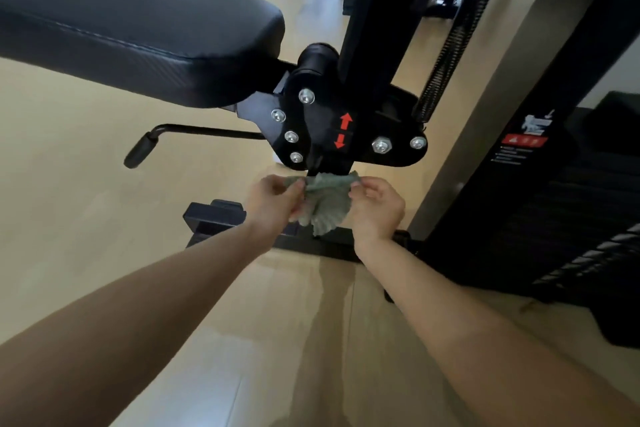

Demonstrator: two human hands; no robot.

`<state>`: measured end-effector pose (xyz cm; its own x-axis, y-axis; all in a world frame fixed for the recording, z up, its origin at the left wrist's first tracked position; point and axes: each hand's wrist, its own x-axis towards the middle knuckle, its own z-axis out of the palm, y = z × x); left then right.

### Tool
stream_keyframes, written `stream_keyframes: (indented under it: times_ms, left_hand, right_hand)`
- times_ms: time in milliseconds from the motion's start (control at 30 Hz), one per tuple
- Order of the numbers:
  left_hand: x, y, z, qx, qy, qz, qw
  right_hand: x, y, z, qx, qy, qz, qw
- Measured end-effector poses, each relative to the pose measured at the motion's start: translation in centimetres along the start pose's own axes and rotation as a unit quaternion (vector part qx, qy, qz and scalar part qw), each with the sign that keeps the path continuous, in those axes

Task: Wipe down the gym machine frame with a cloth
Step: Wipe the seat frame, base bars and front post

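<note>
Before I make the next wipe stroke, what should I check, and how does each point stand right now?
1. Both hands grip the cloth: ok, the left hand and right hand pinch its upper ends.
2. Cloth spread flat for wiping: not ok, it hangs bunched.
3. Cloth touching the frame: cannot tell, its top edge sits just under the bolted plate.
4. Lever clear of the hands: ok, it juts out well to the left.
5. Dirt left on the plate: cannot tell.
</note>
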<state>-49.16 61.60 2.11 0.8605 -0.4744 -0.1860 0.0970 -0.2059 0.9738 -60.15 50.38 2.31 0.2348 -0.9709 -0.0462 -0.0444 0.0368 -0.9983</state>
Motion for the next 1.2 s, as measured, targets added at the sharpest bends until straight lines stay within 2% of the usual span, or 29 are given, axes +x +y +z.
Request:
stream_keyframes:
  times_ms: [100,167,300,400,500,633,767,933,1033,1100,1200]
  left_hand:
    - [0.2,0.7,1.6,-0.024,0.025,0.029,0.999]
    - [0.3,0.7,2.0,-0.051,0.004,0.023,0.998]
    - [0.4,-0.6,1.8,-0.067,-0.026,0.016,0.997]
    - [0.6,-1.7,1.9,-0.063,-0.028,0.002,0.998]
    - [0.4,-2.5,2.3,-0.055,-0.024,-0.015,0.998]
    - [0.4,-3.0,2.7,-0.066,-0.013,-0.053,0.996]
    - [0.5,-2.5,2.8,-0.055,0.005,-0.035,0.998]
    - [-0.1,0.1,2.9,-0.138,-0.016,0.015,0.990]
    - [-0.1,0.4,2.7,-0.151,-0.022,0.024,0.988]
    - [0.2,0.3,2.4,-0.126,-0.020,0.020,0.992]
    - [1.2,-0.4,2.2,0.017,0.013,0.026,0.999]
  right_hand:
    - [0.4,-1.2,1.6,0.111,0.029,0.019,0.993]
    - [0.8,-1.1,1.9,0.134,0.000,0.019,0.991]
    - [0.7,1.3,0.9,0.111,-0.126,0.016,0.986]
    - [0.4,3.0,0.4,0.032,-0.167,-0.053,0.984]
    - [0.3,2.9,0.6,-0.007,-0.138,-0.070,0.988]
    - [0.3,3.0,0.5,0.001,-0.118,0.005,0.993]
    - [0.2,2.2,0.6,0.045,-0.116,0.057,0.991]
    - [1.1,-0.4,0.5,0.110,-0.107,0.036,0.987]
    - [1.3,-0.7,0.4,0.106,-0.099,0.003,0.990]
    - [1.3,-0.2,0.4,0.094,-0.085,0.002,0.992]
    - [0.3,2.1,0.6,0.070,-0.078,0.032,0.994]
